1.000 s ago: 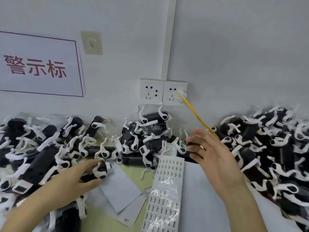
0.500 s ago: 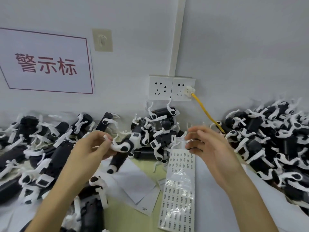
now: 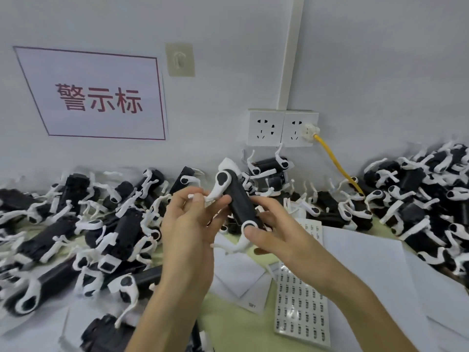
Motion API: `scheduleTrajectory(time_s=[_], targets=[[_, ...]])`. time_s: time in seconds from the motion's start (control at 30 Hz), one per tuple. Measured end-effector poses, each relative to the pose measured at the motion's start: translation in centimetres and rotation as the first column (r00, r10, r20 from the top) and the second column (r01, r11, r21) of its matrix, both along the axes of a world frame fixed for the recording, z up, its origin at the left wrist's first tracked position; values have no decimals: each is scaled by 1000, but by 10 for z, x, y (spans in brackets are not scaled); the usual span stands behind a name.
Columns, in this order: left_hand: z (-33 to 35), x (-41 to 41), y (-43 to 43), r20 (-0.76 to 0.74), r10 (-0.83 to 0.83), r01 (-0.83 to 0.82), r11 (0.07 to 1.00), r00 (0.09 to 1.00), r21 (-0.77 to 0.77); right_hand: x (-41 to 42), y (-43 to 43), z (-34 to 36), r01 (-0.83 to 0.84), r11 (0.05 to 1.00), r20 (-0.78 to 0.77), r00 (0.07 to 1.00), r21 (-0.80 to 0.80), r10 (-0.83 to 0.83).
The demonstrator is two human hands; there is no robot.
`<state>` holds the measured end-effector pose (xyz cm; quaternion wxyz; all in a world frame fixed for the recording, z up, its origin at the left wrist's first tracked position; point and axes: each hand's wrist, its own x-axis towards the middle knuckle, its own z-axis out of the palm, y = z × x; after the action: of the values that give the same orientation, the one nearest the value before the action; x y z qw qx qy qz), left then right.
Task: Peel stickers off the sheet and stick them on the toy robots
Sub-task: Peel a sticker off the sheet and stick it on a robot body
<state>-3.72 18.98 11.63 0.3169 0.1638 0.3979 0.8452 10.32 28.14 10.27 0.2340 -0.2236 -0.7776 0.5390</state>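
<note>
Both hands hold one toy robot [image 3: 237, 196], a black body with white legs, tilted upright in front of me. My left hand [image 3: 189, 227] grips its upper white leg between thumb and fingers. My right hand [image 3: 275, 235] grips the lower end of the black body, thumb over a white joint. The sticker sheet [image 3: 302, 301] with rows of small printed labels lies on the table below my right hand, partly hidden by the wrist. Whether a sticker sits on a fingertip cannot be seen.
Piles of black-and-white toy robots lie at the left [image 3: 83, 224], against the wall [image 3: 269, 171] and at the right [image 3: 418, 199]. White paper sheets [image 3: 368, 260] lie beside the sticker sheet. A yellow cable [image 3: 335, 161] runs from the wall socket [image 3: 300, 128] into the right pile.
My left hand picked a toy robot from the left pile and lifted it to the centre. My right hand came in from the right and took hold of its lower end.
</note>
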Motion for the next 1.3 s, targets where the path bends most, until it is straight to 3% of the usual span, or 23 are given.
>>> scheduleTrajectory(time_s=[0.1,0.23,0.37,0.6,0.73,1.0,1.1,1.2,1.23,1.3], targets=[[0,0,-3,7,-25,24,999,1000,32,-3,-3,-2,37,999,-79,996,19,-35],[3,-9,-7,-196,-46,33,997,979,-70,2,3,2,98,995,-171,980,-8,-98],[0,-17,-8,-396,-22,-79,968,918,-238,10,10,8,121,992,-280,952,-15,-121],[4,-18,-13,-584,-229,47,950,779,-309,23,15,19,93,996,-333,939,8,-85],[7,-19,-17,-606,-288,119,945,742,-303,29,14,29,43,999,-313,949,23,-34],[13,-12,-22,-612,-390,184,910,688,-372,27,12,31,166,983,-344,921,-79,-183],[17,-12,-27,-660,-504,197,852,557,-485,26,11,33,160,986,-336,928,-37,-163],[21,-8,-30,-589,-719,301,692,369,-656,27,9,33,111,992,-302,949,54,-90],[20,-5,-29,-564,-749,337,661,349,-670,27,7,33,92,992,-283,957,90,-63],[17,3,-24,-535,-747,386,663,395,-641,28,6,33,57,988,-257,966,142,-19]])
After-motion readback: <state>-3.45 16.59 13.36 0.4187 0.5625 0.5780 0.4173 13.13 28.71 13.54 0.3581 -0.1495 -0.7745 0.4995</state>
